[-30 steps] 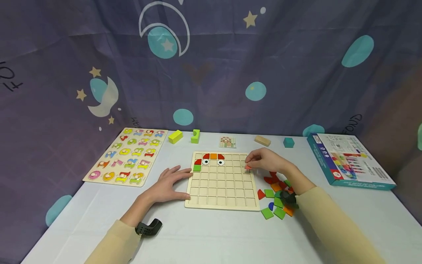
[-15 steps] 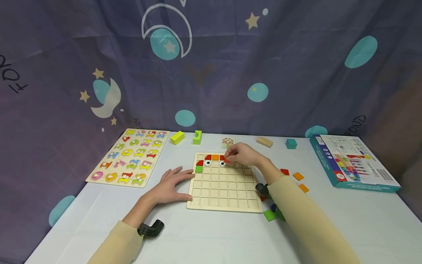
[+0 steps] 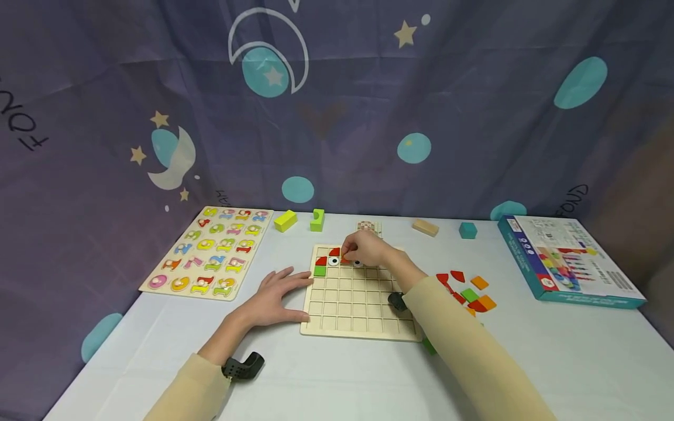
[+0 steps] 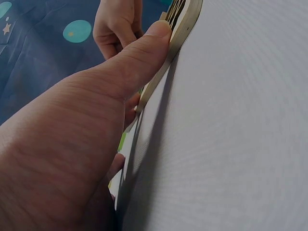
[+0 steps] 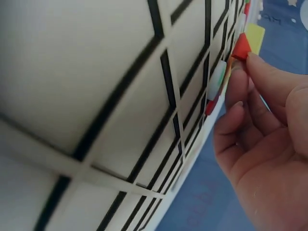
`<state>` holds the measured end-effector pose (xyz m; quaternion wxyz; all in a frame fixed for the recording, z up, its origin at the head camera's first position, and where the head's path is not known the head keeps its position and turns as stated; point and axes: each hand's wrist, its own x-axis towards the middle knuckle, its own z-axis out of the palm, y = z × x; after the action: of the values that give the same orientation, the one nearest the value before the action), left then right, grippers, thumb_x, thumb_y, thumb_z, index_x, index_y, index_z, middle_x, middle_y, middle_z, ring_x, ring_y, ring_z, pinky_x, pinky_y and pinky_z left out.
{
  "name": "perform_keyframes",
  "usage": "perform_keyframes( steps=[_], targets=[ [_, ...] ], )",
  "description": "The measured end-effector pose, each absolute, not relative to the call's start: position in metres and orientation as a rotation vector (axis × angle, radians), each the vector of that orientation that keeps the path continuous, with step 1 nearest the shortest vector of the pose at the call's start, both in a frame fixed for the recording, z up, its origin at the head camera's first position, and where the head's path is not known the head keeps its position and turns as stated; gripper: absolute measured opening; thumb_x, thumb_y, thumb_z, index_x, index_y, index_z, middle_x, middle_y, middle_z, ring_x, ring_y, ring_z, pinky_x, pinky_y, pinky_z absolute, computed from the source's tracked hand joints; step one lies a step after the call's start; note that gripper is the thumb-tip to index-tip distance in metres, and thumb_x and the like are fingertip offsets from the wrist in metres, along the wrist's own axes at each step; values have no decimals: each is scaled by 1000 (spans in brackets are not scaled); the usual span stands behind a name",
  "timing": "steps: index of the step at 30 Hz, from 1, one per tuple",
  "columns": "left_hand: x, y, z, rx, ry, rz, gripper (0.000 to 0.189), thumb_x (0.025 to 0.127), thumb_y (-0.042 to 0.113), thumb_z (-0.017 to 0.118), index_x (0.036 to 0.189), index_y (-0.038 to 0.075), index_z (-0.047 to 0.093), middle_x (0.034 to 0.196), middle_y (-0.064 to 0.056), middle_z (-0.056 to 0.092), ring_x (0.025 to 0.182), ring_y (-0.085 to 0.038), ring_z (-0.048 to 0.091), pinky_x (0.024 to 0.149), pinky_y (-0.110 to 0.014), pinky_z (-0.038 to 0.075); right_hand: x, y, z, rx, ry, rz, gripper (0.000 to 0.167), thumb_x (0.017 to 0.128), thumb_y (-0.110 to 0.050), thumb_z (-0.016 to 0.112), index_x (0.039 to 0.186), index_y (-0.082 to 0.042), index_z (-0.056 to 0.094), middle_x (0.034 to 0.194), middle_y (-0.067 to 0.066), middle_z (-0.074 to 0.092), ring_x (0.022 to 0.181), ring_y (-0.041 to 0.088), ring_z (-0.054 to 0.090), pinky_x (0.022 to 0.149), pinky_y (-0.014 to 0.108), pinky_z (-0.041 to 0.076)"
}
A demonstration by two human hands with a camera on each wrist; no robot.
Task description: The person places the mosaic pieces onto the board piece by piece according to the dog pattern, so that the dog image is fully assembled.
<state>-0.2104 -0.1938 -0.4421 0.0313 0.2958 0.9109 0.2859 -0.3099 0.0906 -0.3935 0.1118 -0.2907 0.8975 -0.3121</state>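
Right hand (image 3: 365,248): thumb and finger clamped on red piece (image 5: 242,46) | Red piece: at upper rows of grid board (image 3: 344,304), between eye tiles (image 3: 334,261); seating cannot be told | Left hand (image 3: 271,298): fingers apart, touching grid board's left edge | Loose tiles (image 3: 469,295): right of grid board

In the head view, we are seeing soft, even light falling over the desk (image 3: 295,380), while the backdrop (image 3: 358,117) is looking darker. In the left wrist view we are getting a dimmer picture, shadow running beside the board (image 4: 185,29); in the right wrist view, its nearest part is blurring.
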Motion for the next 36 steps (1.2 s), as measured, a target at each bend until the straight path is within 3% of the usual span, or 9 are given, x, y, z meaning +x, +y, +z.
perform_keyframes(
  steps=[23, 36],
  targets=[
    [-210, -193, -443, 909, 2818, 881, 76, 79, 54, 82, 143, 21, 58, 156, 5, 43, 150, -37, 20, 117, -63, 5, -311, 87, -389, -888, 2673, -692, 8, 95, -6, 70, 94, -10, 77, 85, -4, 71, 75, 11, 61, 75, 31, 51],
    [-210, -194, -444, 891, 2812, 874, 77, 79, 55, 81, 144, 21, 58, 157, 4, 42, 150, -36, 19, 118, -61, 4, -309, 106, -378, -880, 2620, -877, 17, 99, -11, 66, 111, -2, 74, 99, 2, 70, 85, 17, 61, 79, 35, 52]
  ],
)
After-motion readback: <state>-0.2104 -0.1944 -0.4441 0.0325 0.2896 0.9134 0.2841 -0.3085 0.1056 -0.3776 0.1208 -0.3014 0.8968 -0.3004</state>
